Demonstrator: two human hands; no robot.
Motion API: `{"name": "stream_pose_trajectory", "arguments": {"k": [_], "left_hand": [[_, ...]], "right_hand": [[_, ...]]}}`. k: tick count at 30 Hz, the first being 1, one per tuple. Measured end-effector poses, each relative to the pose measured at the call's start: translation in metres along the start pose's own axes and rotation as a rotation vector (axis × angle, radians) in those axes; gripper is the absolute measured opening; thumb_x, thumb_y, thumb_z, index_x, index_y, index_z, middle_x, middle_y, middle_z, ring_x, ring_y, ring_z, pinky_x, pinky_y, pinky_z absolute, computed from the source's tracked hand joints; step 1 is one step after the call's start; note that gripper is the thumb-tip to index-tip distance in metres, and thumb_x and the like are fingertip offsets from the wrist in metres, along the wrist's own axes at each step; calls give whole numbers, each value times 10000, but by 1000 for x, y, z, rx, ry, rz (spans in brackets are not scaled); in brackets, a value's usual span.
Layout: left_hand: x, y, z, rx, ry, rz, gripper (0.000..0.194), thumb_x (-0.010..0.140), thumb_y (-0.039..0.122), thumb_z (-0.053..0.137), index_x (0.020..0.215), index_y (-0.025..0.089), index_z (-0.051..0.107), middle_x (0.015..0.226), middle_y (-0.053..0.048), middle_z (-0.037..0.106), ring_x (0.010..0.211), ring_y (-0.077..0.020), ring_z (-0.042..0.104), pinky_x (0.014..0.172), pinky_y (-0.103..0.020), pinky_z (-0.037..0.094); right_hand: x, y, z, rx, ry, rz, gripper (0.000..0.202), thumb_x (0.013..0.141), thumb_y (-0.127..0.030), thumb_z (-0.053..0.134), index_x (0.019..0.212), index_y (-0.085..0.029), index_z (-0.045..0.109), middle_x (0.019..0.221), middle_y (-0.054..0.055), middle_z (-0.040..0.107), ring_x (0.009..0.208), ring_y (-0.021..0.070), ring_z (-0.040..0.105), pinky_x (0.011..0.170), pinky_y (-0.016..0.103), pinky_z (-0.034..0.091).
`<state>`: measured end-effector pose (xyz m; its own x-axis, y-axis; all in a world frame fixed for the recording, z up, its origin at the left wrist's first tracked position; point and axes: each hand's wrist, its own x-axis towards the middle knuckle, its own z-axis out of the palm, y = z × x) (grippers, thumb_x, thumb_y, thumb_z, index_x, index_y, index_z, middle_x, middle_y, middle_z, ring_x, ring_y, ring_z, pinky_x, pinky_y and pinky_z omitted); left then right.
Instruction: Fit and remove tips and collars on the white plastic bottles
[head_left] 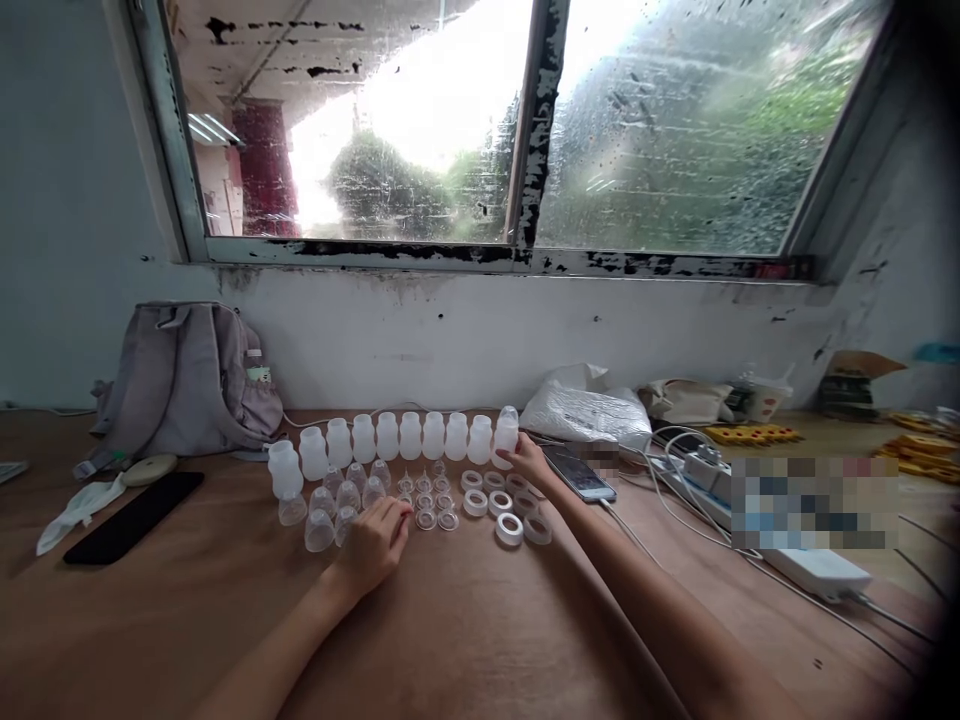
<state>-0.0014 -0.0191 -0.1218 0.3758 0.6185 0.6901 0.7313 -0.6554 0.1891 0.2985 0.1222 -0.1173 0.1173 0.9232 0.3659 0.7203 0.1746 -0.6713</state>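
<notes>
Along the back of the table runs a row of frosted baby bottles, standing upright. My right hand grips the bottle at the row's right end, which has a clear dome on top. My left hand is closed in front of the clear silicone nipples, with its fingertips beside them; whatever it may hold is hidden. Clear dome caps stand to the left of the nipples, partly covered by my left hand. White collar rings lie on the right, near my right forearm.
A smartphone with a cable lies right of my right hand. A white power strip and cords spread farther right. Plastic packaging rests against the wall. To the left are a grey backpack and a flat black case.
</notes>
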Motion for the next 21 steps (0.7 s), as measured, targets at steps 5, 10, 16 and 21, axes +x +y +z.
{"name": "stream_pose_trajectory", "arguments": {"k": [5,10,16,21], "left_hand": [[-3,8,6,-45,-113,20,157,788,146,389,857,183,525,816,-46,577,784,-176,541,704,-309,446],[-5,4,13,-69,-127,-83,154,790,178,401,893,189,515,859,-47,570,814,-183,535,723,-317,443],[13,7,30,51,-111,-142,222,778,324,457,924,175,533,886,-74,562,841,-220,522,719,-347,427],[28,14,37,152,-81,-122,169,794,284,430,750,176,552,788,-64,568,773,-209,524,679,-331,412]], "right_hand": [[-5,-1,-3,-11,0,-35,449,662,-372,545,1014,-104,463,890,105,582,818,202,570,643,253,390],[-20,-10,-14,-22,158,-92,456,649,-386,586,981,-96,470,942,139,552,832,219,545,666,296,404],[-66,-40,-16,-198,4,-430,176,764,-309,479,715,-173,580,770,58,551,728,180,499,648,296,383],[-96,-50,3,-398,-64,-486,129,743,-300,522,765,-209,612,865,64,536,860,217,455,742,357,324]]}}
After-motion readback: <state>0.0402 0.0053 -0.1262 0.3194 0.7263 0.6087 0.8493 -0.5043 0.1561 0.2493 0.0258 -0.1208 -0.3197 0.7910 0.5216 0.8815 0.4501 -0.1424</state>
